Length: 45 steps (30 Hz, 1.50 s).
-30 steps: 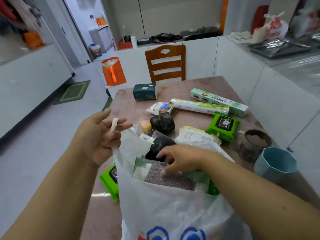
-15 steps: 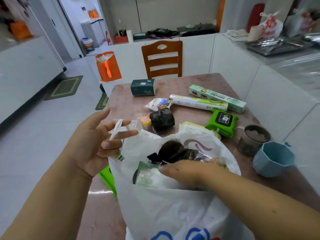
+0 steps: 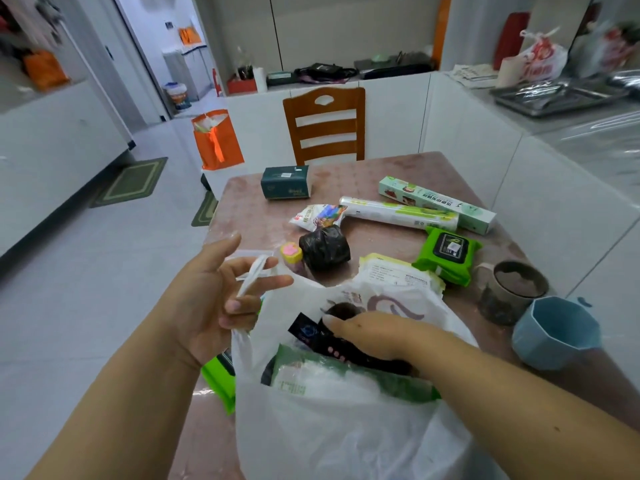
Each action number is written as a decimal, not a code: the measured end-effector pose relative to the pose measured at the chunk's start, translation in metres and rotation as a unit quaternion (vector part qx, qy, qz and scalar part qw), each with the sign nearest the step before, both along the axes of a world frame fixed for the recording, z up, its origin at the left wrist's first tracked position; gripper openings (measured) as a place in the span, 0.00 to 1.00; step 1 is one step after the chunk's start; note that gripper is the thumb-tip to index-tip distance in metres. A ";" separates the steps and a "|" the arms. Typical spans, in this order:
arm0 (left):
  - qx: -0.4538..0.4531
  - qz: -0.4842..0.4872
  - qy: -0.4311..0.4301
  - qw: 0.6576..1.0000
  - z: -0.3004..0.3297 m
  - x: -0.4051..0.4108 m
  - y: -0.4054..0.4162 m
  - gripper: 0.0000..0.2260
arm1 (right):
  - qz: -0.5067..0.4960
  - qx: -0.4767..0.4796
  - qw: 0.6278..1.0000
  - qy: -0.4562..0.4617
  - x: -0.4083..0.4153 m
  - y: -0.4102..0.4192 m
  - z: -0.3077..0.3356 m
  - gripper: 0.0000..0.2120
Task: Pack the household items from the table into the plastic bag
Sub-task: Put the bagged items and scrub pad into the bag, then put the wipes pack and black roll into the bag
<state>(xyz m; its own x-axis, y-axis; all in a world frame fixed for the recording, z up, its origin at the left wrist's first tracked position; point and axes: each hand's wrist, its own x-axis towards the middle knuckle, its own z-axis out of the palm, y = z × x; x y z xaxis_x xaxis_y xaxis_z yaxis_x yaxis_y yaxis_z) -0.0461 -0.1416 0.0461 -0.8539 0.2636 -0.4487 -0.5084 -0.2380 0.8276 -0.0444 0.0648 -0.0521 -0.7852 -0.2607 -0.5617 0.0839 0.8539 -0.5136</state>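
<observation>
White cupboards stand around a brown desk [image 3: 398, 168] with a wooden chair [image 3: 325, 124] behind it. Near the front edge sits a white plastic bag [image 3: 329, 427]. The left hand [image 3: 214, 299] holds the bag's handle [image 3: 251, 275] up between its fingers. The right hand [image 3: 377, 336] is inside the bag, pressing on a black packet [image 3: 311, 332]. A green wipes pack [image 3: 448, 252], a black roll [image 3: 323, 247] and a long green box [image 3: 436, 204] lie on the desk beyond the bag.

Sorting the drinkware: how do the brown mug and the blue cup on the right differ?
The brown mug is round, dark and speckled, with a handle on its left; the blue cup is faceted, pale blue, and nearer the table's edge. The mug stands upright; the cup looks tilted. Both are open-topped, side by side.
</observation>
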 end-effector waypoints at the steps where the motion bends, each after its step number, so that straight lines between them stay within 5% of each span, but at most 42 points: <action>1: -0.004 -0.001 0.004 1.000 0.001 -0.001 0.000 0.21 | -0.004 -0.025 0.999 0.036 -0.007 0.004 0.004 0.24; 4: -0.019 -0.006 0.008 1.000 0.001 -0.005 0.001 0.21 | -0.136 -0.083 0.959 0.235 -0.042 0.029 0.018 0.16; 7: -0.066 -0.018 0.008 0.998 -0.001 -0.011 0.004 0.21 | -0.248 -0.081 0.917 0.301 -0.087 0.068 0.016 0.18; 12: -0.253 -0.021 0.031 0.967 -0.006 -0.048 0.002 0.28 | -0.117 0.130 0.970 0.170 -0.133 0.087 -0.011 0.14; 15: -0.348 -0.003 0.038 0.937 -0.014 -0.081 -0.002 0.31 | -0.044 0.231 0.968 0.082 -0.144 0.085 -0.030 0.26; 19: -0.392 0.017 0.044 0.919 -0.045 -0.119 0.001 0.25 | 0.000 0.286 0.958 0.032 -0.163 0.077 -0.050 0.25; 22: -0.503 -0.057 0.086 0.858 -0.091 -0.139 0.004 0.15 | -0.010 0.284 0.958 0.030 -0.173 0.076 -0.056 0.31; 26: -0.645 -0.199 0.093 0.732 -0.135 -0.154 0.018 0.17 | -0.008 0.234 0.971 0.040 -0.180 0.074 -0.061 0.32; 29: -0.670 -0.222 0.075 0.704 -0.146 -0.154 0.030 0.25 | -0.023 0.180 0.982 0.045 -0.181 0.071 -0.068 0.30; 37: -0.611 -0.217 -0.017 0.761 -0.150 -0.152 0.027 0.35 | -0.039 0.098 0.994 0.022 -0.178 0.075 -0.075 0.18; 45: -0.562 -0.181 0.000 0.807 -0.149 -0.150 0.044 0.24 | -0.139 -0.023 0.989 0.038 -0.179 0.094 -0.052 0.18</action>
<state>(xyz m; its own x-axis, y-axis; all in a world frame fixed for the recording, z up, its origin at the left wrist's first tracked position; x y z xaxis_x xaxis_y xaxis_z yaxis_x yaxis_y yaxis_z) -0.1960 -0.0973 -0.1025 -0.8116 -0.0777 -0.5790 -0.3771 0.8267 0.4177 -0.2234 0.1584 -0.1043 -0.8699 -0.0535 -0.4904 0.2710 0.7789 -0.5656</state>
